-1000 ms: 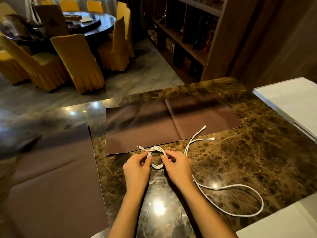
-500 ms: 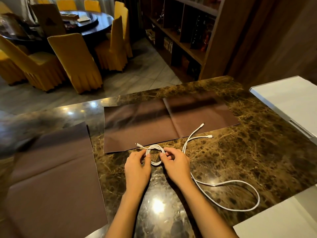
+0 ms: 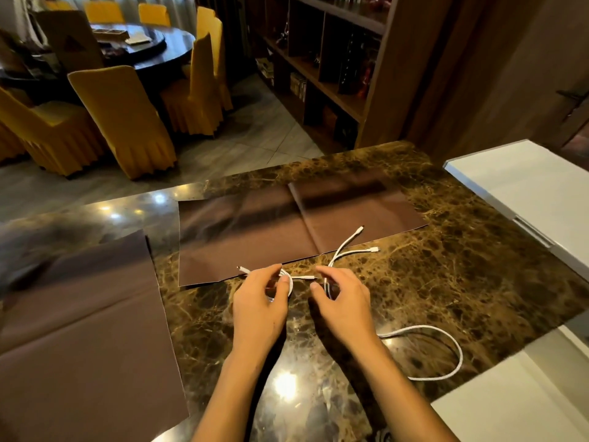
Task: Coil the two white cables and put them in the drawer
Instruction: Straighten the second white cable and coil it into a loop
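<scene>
A small coiled white cable (image 3: 288,282) lies on the marble table (image 3: 462,275), with my left hand (image 3: 259,306) shut on it. One plug end pokes out to the left and another points right toward my right hand (image 3: 344,303). That hand hovers with its fingers apart just right of the coil, over the second white cable (image 3: 452,342). This loose cable runs under the right hand, makes a wide loop at the right, and its two plug ends rest near the mat's edge. No open drawer is visible.
A creased brown mat (image 3: 271,231) lies behind the hands and another brown mat (image 3: 79,330) lies at the left. White furniture (image 3: 526,193) with a handle borders the table at the right, and another white surface (image 3: 510,406) sits at the near right.
My hands have drawn apart. The right hand has let go of the coil and opened, while the left hand keeps hold of it. The view has shifted slightly.
</scene>
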A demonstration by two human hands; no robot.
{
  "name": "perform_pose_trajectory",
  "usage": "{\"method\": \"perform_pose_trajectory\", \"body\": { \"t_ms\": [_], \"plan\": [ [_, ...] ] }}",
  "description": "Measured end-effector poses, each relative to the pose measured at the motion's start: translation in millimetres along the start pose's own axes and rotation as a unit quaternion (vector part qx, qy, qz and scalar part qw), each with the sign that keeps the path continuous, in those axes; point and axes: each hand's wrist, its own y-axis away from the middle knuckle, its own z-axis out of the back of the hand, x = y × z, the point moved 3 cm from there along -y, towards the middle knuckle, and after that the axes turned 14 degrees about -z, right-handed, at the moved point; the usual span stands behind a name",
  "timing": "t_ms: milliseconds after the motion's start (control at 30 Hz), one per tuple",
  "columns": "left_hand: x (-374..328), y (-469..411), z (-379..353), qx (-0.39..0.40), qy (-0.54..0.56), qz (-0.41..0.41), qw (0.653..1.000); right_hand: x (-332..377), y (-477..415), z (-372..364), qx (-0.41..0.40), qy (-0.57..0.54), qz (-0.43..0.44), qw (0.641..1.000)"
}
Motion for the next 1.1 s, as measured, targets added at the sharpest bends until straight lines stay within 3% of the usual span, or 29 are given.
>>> {"method": "perform_pose_trajectory", "body": {
  "t_ms": [267,400,567,667,733,900,1100],
  "plan": [
    [-25.5,-2.7,-55.5,0.204,-0.009,-0.001,0.979,-25.3,9.5,17.8,0.025,0.107,-0.070,0.991],
    [-23.4,13.7,-72.4,0.255,0.007,0.055,0.965,-40.7,15.1,19.6,0.055,0.140,-0.100,0.984],
    [-23.0,21.5,-80.8,0.216,0.148,0.144,0.954,-44.3,18.8,19.7,0.056,0.158,-0.094,0.981],
    [-32.6,23.5,-86.7,0.153,0.311,0.240,0.907,-43.0,20.5,25.2,0.051,0.129,-0.102,0.985],
    [-36.7,21.4,-91.2,0.143,0.340,0.285,0.885,-43.6,22.6,29.5,0.050,0.104,-0.104,0.988],
    [-40.5,12.4,-103.6,0.191,0.315,0.273,0.889,-46.0,29.2,37.6,0.073,0.037,-0.104,0.991],
    [-59.2,4.4,-107.7,0.126,0.342,0.237,0.901,-35.4,35.6,52.6,0.091,-0.044,-0.067,0.993]
  ]
}}
